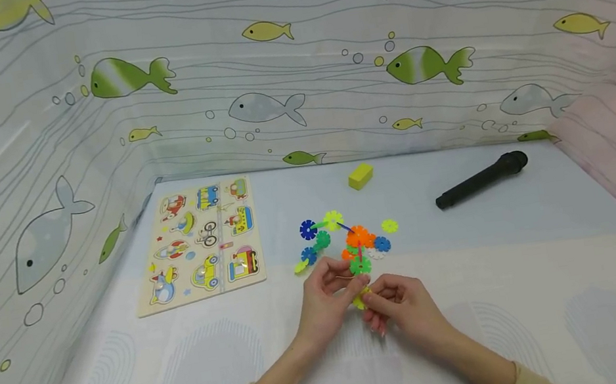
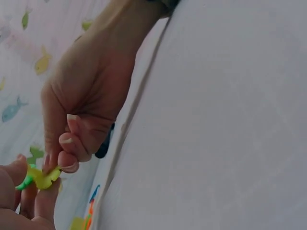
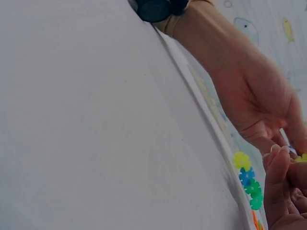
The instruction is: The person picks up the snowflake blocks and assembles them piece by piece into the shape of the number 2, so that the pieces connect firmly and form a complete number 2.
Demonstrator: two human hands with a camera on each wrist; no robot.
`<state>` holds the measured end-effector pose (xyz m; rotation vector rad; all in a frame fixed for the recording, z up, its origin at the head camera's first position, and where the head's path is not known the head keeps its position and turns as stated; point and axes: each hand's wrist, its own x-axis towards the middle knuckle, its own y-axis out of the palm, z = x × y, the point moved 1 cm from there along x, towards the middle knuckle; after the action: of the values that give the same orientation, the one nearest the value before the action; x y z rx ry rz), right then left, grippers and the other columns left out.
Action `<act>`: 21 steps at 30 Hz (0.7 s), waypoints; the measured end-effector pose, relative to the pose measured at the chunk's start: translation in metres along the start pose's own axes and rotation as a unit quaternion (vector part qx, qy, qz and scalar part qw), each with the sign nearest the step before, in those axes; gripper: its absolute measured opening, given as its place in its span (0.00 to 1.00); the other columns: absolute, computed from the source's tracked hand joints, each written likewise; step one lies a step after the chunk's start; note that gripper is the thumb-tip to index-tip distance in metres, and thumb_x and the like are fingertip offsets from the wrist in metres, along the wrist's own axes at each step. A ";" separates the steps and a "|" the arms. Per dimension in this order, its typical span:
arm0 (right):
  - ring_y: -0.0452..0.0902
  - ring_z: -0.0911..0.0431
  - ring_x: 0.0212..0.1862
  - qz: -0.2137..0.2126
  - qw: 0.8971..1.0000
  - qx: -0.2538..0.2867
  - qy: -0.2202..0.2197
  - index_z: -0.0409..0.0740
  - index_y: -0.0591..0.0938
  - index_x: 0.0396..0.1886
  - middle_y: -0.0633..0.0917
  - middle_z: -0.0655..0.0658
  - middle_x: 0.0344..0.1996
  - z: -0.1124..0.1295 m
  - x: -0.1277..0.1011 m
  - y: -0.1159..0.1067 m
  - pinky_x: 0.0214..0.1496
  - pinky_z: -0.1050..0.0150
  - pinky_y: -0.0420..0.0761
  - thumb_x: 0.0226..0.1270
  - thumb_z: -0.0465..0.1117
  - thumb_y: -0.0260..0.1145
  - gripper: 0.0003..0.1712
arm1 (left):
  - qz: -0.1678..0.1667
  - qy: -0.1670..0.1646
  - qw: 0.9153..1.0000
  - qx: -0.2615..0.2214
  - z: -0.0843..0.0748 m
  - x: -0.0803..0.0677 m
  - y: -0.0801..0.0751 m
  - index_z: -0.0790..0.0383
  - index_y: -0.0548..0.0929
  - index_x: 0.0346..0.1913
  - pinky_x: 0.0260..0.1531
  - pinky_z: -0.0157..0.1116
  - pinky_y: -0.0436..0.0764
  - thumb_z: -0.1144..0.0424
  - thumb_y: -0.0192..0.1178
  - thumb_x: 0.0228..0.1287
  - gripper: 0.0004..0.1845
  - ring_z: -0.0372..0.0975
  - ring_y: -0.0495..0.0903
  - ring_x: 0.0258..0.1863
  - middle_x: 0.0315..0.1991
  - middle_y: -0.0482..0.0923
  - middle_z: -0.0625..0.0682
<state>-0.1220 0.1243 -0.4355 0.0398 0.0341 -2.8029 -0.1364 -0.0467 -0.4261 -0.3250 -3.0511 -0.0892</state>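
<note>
- We see both hands meeting low-centre over the table (image 1: 132, 377), fingertips together on one yellow snowflake piece (image 1: 362, 299).
- Left hand (image 1: 326, 299): thumb and fingers curled, pinching the yellow piece from the left. A green snowflake piece (image 1: 360, 266) sits just above the fingers; we can't tell from the head view whether it's locked to the yellow one.
- Right hand (image 1: 402, 304): fingers curled in, pinching the same yellow piece from the right. The left wrist view confirms it, with fingertips clamped on the piece's edge.
- Yellow piece is held just off the table, between the two hands and right in front of the loose pile of snowflake pieces (image 1: 351, 238).
- Pile: blue, green, orange, yellow and white discs, some joined into a small cluster, lying just beyond the hands.
- Vehicle peg puzzle board (image 1: 202, 241) lies flat to the left, well apart.
- Yellow block (image 1: 361, 176) sits behind the pile.
- Black microphone (image 1: 481, 179) lies on its side at right rear.
- Fish-print curtain (image 1: 287, 55) walls three sides.
</note>
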 end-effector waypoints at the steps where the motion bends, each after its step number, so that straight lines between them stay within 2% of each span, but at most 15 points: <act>1: 0.81 0.56 0.23 0.000 1.000 0.000 0.001 0.30 0.79 0.38 0.86 0.39 0.26 0.001 0.000 -0.001 0.28 0.61 0.86 0.70 0.40 0.67 0.14 | 0.000 0.003 1.000 0.001 0.000 0.000 0.001 0.66 0.74 0.51 0.49 0.30 0.83 0.66 0.66 0.66 0.16 0.45 0.84 0.49 0.47 0.81 0.60; 6: 0.83 0.53 0.24 0.014 1.000 -0.008 0.009 0.29 0.80 0.40 0.87 0.37 0.28 0.007 -0.001 -0.005 0.32 0.57 0.88 0.69 0.40 0.68 0.14 | -0.008 0.016 1.000 0.016 -0.002 0.000 0.003 0.65 0.76 0.51 0.52 0.32 0.82 0.63 0.68 0.65 0.16 0.45 0.84 0.51 0.48 0.82 0.58; 9: 0.84 0.51 0.25 0.011 1.000 -0.027 -0.005 0.30 0.81 0.41 0.87 0.36 0.29 0.010 -0.001 -0.008 0.32 0.57 0.87 0.70 0.41 0.67 0.15 | -0.016 0.012 0.999 0.031 -0.003 0.000 0.002 0.63 0.78 0.51 0.50 0.31 0.83 0.61 0.68 0.65 0.16 0.45 0.85 0.50 0.47 0.83 0.57; 11: 0.83 0.48 0.26 -0.025 0.999 -0.042 -0.022 0.31 0.81 0.41 0.86 0.34 0.30 0.011 0.000 -0.011 0.33 0.58 0.87 0.72 0.42 0.65 0.15 | -0.017 0.003 0.999 0.044 -0.003 -0.001 0.001 0.61 0.79 0.52 0.49 0.30 0.83 0.60 0.69 0.64 0.16 0.44 0.85 0.49 0.46 0.83 0.55; 14: 0.83 0.45 0.32 -0.117 0.991 -0.057 -0.035 0.33 0.80 0.46 0.85 0.34 0.35 0.011 0.001 -0.016 0.36 0.61 0.86 0.75 0.45 0.61 0.16 | -0.004 -0.012 0.998 0.062 -0.002 -0.001 0.001 0.59 0.81 0.52 0.47 0.28 0.83 0.59 0.69 0.64 0.16 0.42 0.85 0.47 0.46 0.84 0.54; 17: 0.83 0.47 0.40 -0.191 0.980 -0.063 -0.014 0.38 0.76 0.57 0.85 0.37 0.42 0.011 0.004 -0.021 0.44 0.65 0.84 0.77 0.51 0.58 0.22 | 0.024 -0.023 0.997 0.073 0.000 -0.002 0.002 0.58 0.83 0.52 0.45 0.28 0.83 0.58 0.70 0.63 0.16 0.41 0.85 0.45 0.46 0.85 0.53; 19: 0.84 0.51 0.43 -0.206 0.977 -0.061 0.010 0.44 0.72 0.64 0.85 0.39 0.46 0.011 0.005 -0.023 0.48 0.68 0.83 0.76 0.55 0.58 0.26 | 0.048 -0.031 0.995 0.078 0.001 -0.003 0.003 0.58 0.84 0.51 0.45 0.28 0.83 0.58 0.70 0.63 0.16 0.40 0.86 0.44 0.45 0.86 0.52; 21: 0.85 0.54 0.46 -0.198 0.979 -0.047 0.029 0.48 0.70 0.68 0.85 0.41 0.50 0.011 0.007 -0.024 0.53 0.70 0.81 0.75 0.57 0.59 0.30 | 0.072 -0.038 0.993 0.084 0.002 -0.003 0.004 0.57 0.84 0.51 0.45 0.29 0.82 0.57 0.70 0.62 0.16 0.38 0.86 0.43 0.46 0.86 0.51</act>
<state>-0.1365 0.1442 -0.4239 0.1035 0.2105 -3.1931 -0.1329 -0.0436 -0.4285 -0.5461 -3.0692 0.1920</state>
